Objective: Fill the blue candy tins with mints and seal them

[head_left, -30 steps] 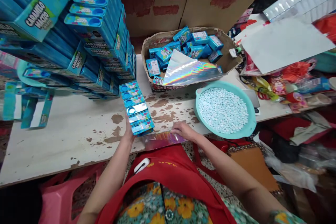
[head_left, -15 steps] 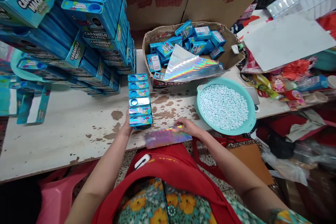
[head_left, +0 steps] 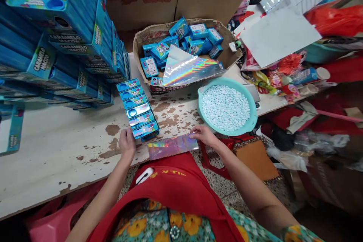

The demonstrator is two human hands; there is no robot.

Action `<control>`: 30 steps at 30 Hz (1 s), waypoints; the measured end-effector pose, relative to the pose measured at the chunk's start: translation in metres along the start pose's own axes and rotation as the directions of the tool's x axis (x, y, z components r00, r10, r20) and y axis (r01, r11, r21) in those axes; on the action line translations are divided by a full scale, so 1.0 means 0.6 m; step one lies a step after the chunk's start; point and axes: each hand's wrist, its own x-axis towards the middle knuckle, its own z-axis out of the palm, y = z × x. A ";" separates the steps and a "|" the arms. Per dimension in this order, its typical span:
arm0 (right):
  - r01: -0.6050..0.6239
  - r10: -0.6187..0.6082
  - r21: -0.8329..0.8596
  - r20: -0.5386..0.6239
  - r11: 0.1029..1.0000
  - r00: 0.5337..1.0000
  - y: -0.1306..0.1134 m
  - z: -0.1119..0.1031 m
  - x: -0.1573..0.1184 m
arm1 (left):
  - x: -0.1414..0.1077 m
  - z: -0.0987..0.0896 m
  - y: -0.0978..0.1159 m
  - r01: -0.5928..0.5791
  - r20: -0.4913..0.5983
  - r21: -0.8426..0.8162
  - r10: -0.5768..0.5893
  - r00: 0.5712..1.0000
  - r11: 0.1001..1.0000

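A row of several blue candy tins (head_left: 138, 110) stands on the table in front of me, slanting down to the right. My left hand (head_left: 126, 143) is beside the row's near left corner, its fingers slightly bent and not wrapped round a tin. Whether the fingertips touch the tins I cannot tell. My right hand (head_left: 203, 136) pinches the right end of a shiny holographic strip (head_left: 171, 147) between thumb and fingers. The strip lies along the table's front edge, just below the tins, its left end not held by a hand.
Tall stacks of boxed blue tins (head_left: 82, 45) rise at the left. A cut-down cardboard box (head_left: 144, 34) holds loose tins and a silvery sheet (head_left: 187, 68). A turquoise bowl (head_left: 252, 121) of pale candies stands at the right, near a white card (head_left: 280, 38) and clutter.
My left hand has come off the side of the tins, slightly left and toward me. The row now sits turned at an angle. My right hand has slid to the strip's right end. The view has shifted.
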 end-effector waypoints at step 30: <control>0.205 -0.582 -0.833 -0.163 0.514 0.797 0.005 0.057 -0.056 | -0.024 0.251 0.123 -0.495 0.737 -0.013 0.343 0.583 0.869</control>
